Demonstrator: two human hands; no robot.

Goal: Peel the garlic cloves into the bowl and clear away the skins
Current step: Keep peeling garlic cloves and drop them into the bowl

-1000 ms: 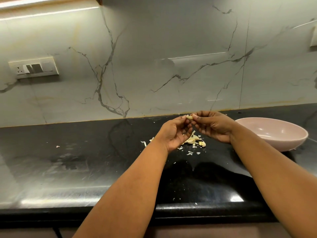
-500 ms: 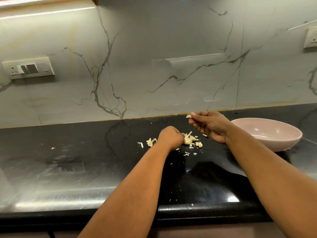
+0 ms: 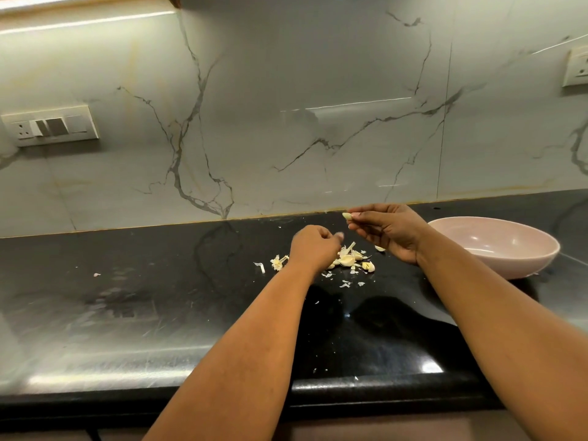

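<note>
My right hand (image 3: 388, 230) pinches a pale garlic clove (image 3: 346, 215) between thumb and fingertips, held above the black counter. My left hand (image 3: 313, 248) hovers lower with its fingers curled, just left of a small pile of garlic cloves and papery skins (image 3: 350, 259); I cannot tell whether it holds a scrap. A pink bowl (image 3: 521, 265) stands to the right of my right wrist, and its visible inside looks empty. More skin bits (image 3: 278, 262) lie left of my left hand.
The black counter (image 3: 127, 297) runs to a marble backsplash; its front edge is near my elbows. Small skin flakes (image 3: 345, 284) dot the counter in front of the pile. A switch plate (image 3: 47, 125) is on the wall at left.
My hands have parted. The left hand dropped from the clove toward the pile, then lifted slightly. The right hand keeps the clove raised.
</note>
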